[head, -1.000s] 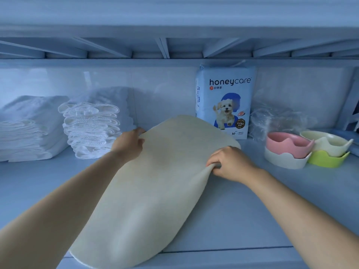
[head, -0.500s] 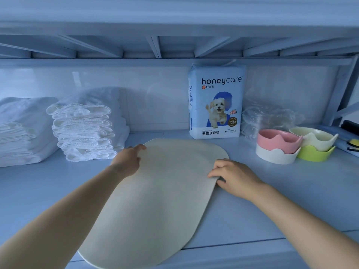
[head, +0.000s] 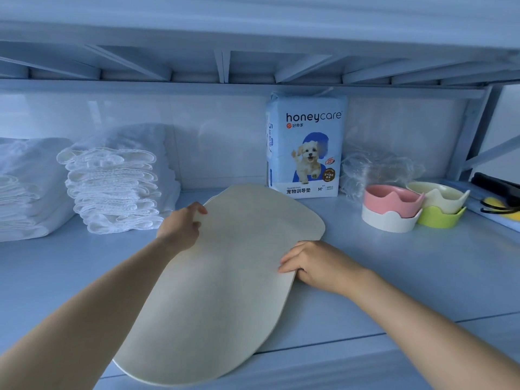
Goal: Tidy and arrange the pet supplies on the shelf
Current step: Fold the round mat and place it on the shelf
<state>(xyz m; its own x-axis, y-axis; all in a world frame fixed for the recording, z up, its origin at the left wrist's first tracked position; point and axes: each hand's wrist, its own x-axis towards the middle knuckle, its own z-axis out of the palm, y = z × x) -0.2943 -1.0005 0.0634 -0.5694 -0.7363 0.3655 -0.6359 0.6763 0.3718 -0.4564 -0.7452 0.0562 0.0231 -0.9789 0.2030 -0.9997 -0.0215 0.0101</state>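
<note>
One mat partly hides left hand.

A matt, finely grained surface, felt-like and without shine, is shown by the cream mat. The shelf board beneath it is seen to be smooth and painted, with a faint sheen, and the ribbed frame overhead looks like painted metal. Blurred reflections are carried by the glossy back panel. The pack of training pads is wrapped in shiny printed plastic film. Soft white cloth with stitched, ruffled edges is seen in the stack of pads, and a softer, plainer fabric in the folded pile beside it. Glints are thrown by the crumpled clear plastic. A smooth satin finish is shared by the pink bowl, white bowl, cream bowl and green bowl; whether ceramic or plastic cannot be told.
</note>
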